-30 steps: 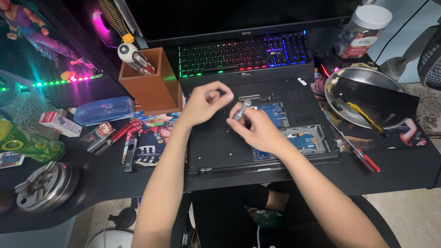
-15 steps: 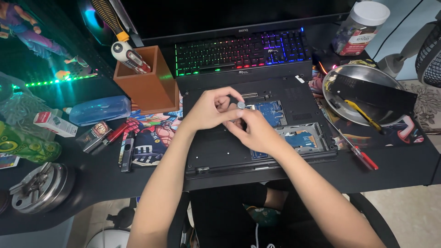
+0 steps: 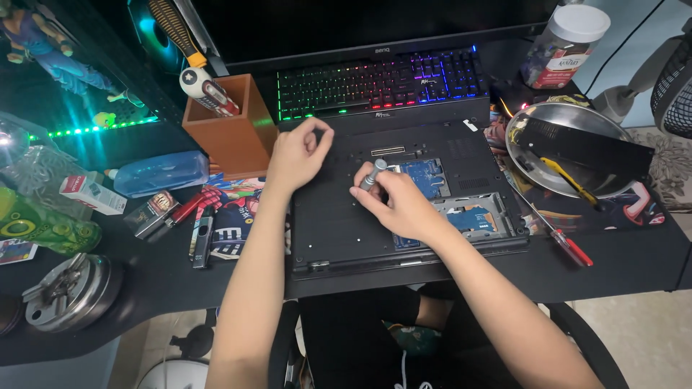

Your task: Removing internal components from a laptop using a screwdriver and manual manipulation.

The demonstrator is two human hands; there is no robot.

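Both forearms reached in from the bottom edge and met over an upturned black laptop (image 3: pixel 346 223) lying flat on the dark tabletop (image 3: pixel 620 259). The right hand (image 3: pixel 396 202) lay low over the middle of the laptop's underside, wrist bent slightly inward, its fingers and thumb clamped around a small grey screwdriver (image 3: pixel 373 174). The tool leaned up and to the right, its tip hidden under the fingers, just left of the open bay with a blue circuit board (image 3: pixel 425 176). The left hand (image 3: pixel 297 153) hung a little farther back, near the laptop's rear left corner and apart from the right hand. Its fingers curled in, with thumb and forefinger pinched together; whether anything tiny sat between them could not be told.

A brown pen box (image 3: pixel 231 137) stood just left of the left hand, and a lit rainbow keyboard (image 3: pixel 375 78) lay behind the laptop. To the right, a round metal bowl (image 3: pixel 533 122) held a black cover panel (image 3: pixel 584 144) and a yellow tool (image 3: pixel 569 180). A red-handled screwdriver (image 3: pixel 559 238) lay on the tabletop below the bowl, well clear of both hands.
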